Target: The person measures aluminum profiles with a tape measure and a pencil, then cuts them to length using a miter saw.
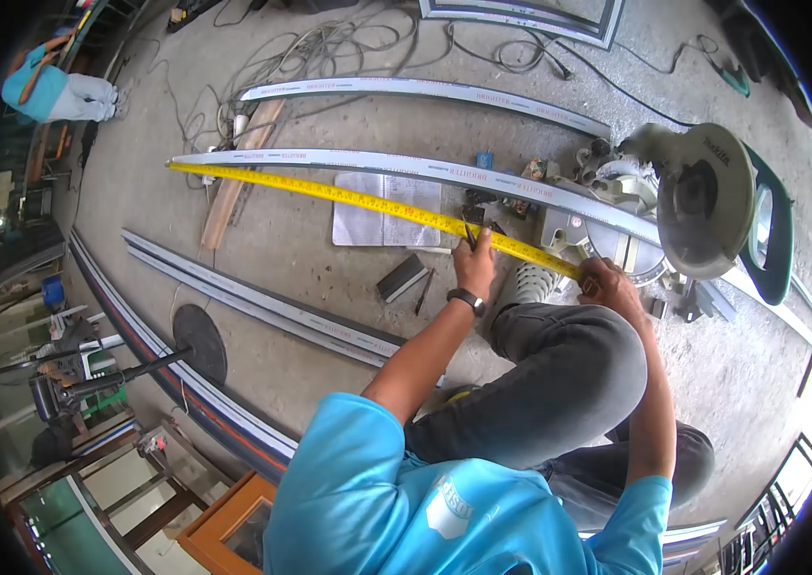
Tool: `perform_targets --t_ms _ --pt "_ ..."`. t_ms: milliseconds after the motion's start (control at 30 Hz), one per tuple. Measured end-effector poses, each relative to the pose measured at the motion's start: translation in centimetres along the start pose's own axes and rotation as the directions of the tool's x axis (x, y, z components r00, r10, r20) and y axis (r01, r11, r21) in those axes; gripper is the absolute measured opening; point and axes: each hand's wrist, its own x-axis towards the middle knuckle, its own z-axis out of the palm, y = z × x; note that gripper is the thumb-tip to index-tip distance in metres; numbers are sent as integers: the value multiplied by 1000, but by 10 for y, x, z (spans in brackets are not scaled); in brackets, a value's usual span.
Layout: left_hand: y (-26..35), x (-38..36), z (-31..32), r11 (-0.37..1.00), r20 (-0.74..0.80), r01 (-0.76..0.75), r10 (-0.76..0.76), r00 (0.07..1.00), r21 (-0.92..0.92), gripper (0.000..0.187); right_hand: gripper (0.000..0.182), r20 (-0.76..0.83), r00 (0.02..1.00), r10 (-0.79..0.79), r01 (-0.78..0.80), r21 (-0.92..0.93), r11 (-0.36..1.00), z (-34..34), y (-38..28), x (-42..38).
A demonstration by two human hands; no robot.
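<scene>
A yellow tape measure (368, 202) is stretched out beside a long wrapped profile (406, 170), which reaches the miter saw (708, 201). My left hand (474, 265) is closed on a thin dark marking tool, close to the tape's edge. At the tape's near end, my right hand (611, 287) is closed round the tape, left of the saw. The tape's far tip lies by the profile's left end. Below the tape, an open notebook (358, 228) with writing rests on the floor.
Another profile (425, 88) lies farther off, near tangled cables (329, 48). More profiles (262, 297) lie at the left, beside a round-based stand (200, 345). A short dark block (402, 277) is on the floor. A person (42, 86) stands at the upper left.
</scene>
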Motion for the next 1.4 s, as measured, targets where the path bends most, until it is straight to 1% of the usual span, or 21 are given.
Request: perform_targets --t_ms 100,167,233,267,367,400,500,600,733,867,900,933,967,1000,1033,1067,1100,1167,1267,1333,1400 --pt "0 28 -27 992 6 -98 98 995 74 28 57 7 999 -35 35 -7 999 -12 -7 -6" --pt "30 39 -50 984 -76 -120 130 989 129 31 61 61 996 62 -64 43 997 -19 3 -10" --pt "53 83 -88 976 -200 -149 179 963 158 33 63 77 997 23 -26 37 999 -29 32 -12" --pt "73 95 -105 977 -223 -172 197 955 124 32 62 61 995 73 -73 9 997 -39 31 -20" --pt "125 130 -158 974 -252 -221 225 941 45 29 60 -7 1000 26 -27 -64 998 -44 71 -31" --pt "137 133 -162 973 -263 -223 232 937 62 29 58 -63 998 6 -12 -90 996 -44 73 -35" --pt "160 132 -160 970 -285 -230 245 927 83 26 58 -161 986 -35 9 -159 987 -40 68 -36" --pt "168 135 -147 969 -255 -247 246 935 26 22 58 -201 977 -69 38 -150 988 -37 67 -28" --pt "168 139 -129 974 -294 -217 225 929 60 26 58 -203 977 -58 25 -162 986 -43 61 -23" --pt "158 141 -119 966 -233 -255 258 938 46 28 54 -215 975 -59 18 -188 982 -50 56 -26" --pt "152 145 -120 972 -222 -223 233 947 70 31 52 -220 975 2 -54 -229 972 -48 63 -27" --pt "137 166 -134 975 -135 -186 202 970 122 34 51 -228 973 39 -100 -265 959 -44 69 -23" --pt "110 200 -141 920 -170 -296 344 924 256 37 45 -200 979 -41 -31 -341 940 -44 68 -23" --pt "110 195 -139 918 -174 -254 316 933 306 37 39 -159 931 -329 205 -516 832 -36 94 -17" --pt "118 175 -125 947 -233 -222 276 932 233 33 37 -221 961 -165 77 -360 930 -29 101 -13" --pt "126 159 -116 959 -240 -206 250 938 196 27 39 -246 943 -225 128 -358 925 -27 103 -13" --pt "130 151 -111 971 -233 -203 228 945 124 22 44 -280 950 -139 59 -274 960 -31 79 -18" --pt "136 147 -108 973 -240 -194 219 946 121 21 48 -285 956 -76 6 -241 971 -31 74 -16" --pt "141 145 -103 974 -237 -191 215 947 118 22 52 -290 947 -137 62 -255 965 -31 78 -13" --pt "136 142 -98 974 -231 -194 217 948 117 23 52 -280 949 -143 73 -246 967 -33 82 -12" --pt "123 144 -87 974 -205 -154 187 961 166 25 53 -273 952 -137 69 -246 967 -33 81 -9"
